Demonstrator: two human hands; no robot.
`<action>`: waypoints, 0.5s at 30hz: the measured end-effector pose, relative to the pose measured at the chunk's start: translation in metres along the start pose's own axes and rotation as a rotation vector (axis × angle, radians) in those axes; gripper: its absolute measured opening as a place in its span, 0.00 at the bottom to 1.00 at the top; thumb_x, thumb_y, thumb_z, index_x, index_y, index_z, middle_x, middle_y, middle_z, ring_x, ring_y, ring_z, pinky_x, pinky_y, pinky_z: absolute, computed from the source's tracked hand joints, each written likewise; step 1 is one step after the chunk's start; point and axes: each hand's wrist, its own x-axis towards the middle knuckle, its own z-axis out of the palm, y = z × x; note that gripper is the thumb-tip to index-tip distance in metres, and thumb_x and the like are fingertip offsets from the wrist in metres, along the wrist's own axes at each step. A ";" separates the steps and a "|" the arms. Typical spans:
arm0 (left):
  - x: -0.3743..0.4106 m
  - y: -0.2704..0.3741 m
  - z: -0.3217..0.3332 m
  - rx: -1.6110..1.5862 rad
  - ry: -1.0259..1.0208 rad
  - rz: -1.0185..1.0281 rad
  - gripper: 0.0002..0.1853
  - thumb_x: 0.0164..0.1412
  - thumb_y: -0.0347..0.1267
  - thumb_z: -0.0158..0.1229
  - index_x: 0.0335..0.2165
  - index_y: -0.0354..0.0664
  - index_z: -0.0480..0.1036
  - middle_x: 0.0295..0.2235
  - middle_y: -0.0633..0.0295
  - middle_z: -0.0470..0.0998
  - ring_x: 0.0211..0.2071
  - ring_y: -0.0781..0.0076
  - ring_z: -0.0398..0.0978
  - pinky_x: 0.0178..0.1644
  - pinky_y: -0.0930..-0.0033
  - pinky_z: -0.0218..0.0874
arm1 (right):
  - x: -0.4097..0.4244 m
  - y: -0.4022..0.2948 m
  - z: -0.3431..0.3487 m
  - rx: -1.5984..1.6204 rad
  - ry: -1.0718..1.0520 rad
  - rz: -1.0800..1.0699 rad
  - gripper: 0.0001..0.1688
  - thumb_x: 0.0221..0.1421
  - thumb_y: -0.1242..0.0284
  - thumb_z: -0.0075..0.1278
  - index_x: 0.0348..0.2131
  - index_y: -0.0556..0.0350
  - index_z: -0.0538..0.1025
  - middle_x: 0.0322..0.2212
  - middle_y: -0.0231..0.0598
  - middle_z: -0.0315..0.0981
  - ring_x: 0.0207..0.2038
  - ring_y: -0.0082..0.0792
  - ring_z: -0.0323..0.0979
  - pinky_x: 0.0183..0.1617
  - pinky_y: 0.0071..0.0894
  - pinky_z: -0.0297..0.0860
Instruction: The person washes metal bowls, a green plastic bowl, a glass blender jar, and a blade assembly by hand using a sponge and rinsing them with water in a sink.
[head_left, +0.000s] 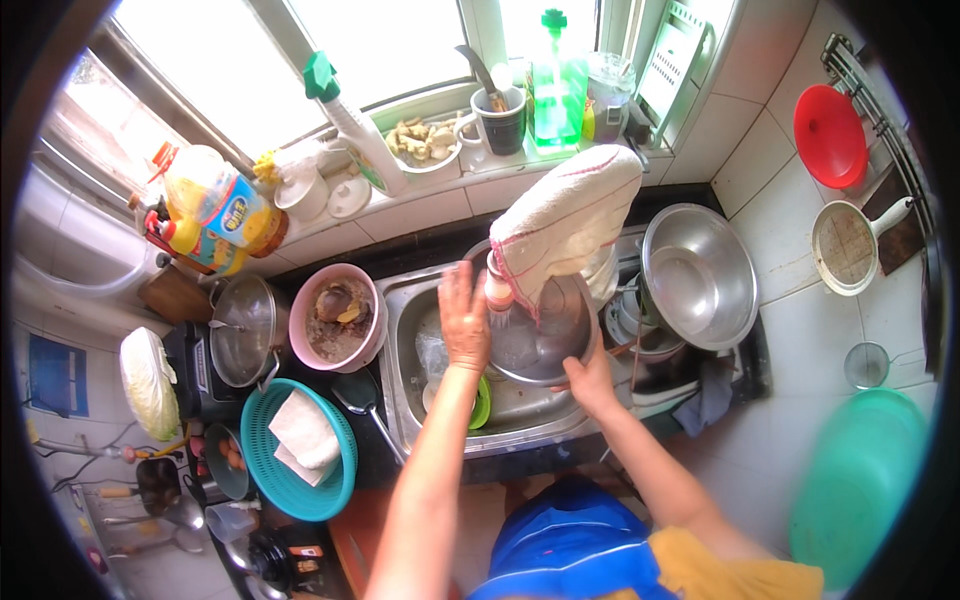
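Observation:
My right hand (589, 375) grips the near right rim of a stainless-steel bowl (551, 337) held over the sink (536, 431). My left hand (466, 319) is raised flat with fingers extended, beside the tap nozzle (499, 289) and the bowl's left side; whether it touches the bowl is unclear. Water runs from the nozzle into the bowl. A white cloth (570, 210) with pink lines drapes over the tap and hides most of it. Below my left wrist, a bright green round item (481, 403) and a clear plastic bag (431, 351) lie in the sink.
Left of the sink stand a pink bucket (379, 330), a lidded pot (244, 330) and a teal basket (349, 457) with folded cloth. A ladle (382, 427) lies along the sink's edge. A large metal basin (697, 277) leans at right. Bottles (232, 202) line the windowsill.

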 end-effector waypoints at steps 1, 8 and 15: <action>0.001 0.005 0.000 -0.131 0.157 -0.114 0.33 0.44 0.20 0.55 0.52 0.44 0.61 0.58 0.54 0.54 0.60 0.53 0.49 0.62 0.51 0.38 | 0.001 0.002 0.000 0.070 0.011 0.022 0.36 0.45 0.84 0.37 0.56 0.57 0.49 0.45 0.51 0.62 0.34 0.43 0.73 0.21 0.30 0.75; -0.086 0.013 0.032 -1.151 0.375 -1.375 0.22 0.58 0.34 0.54 0.47 0.31 0.63 0.39 0.58 0.73 0.33 0.65 0.73 0.37 0.64 0.65 | 0.034 0.054 0.022 0.296 -0.065 0.349 0.20 0.46 0.77 0.54 0.41 0.63 0.68 0.32 0.42 0.72 0.26 0.31 0.73 0.16 0.22 0.70; -0.094 0.032 -0.007 -1.021 0.173 -1.356 0.22 0.56 0.22 0.47 0.50 0.34 0.56 0.46 0.52 0.66 0.43 0.59 0.69 0.38 0.59 0.69 | 0.067 0.124 0.084 -0.073 0.221 -0.086 0.25 0.37 0.79 0.60 0.39 0.60 0.69 0.28 0.40 0.74 0.30 0.38 0.74 0.30 0.35 0.69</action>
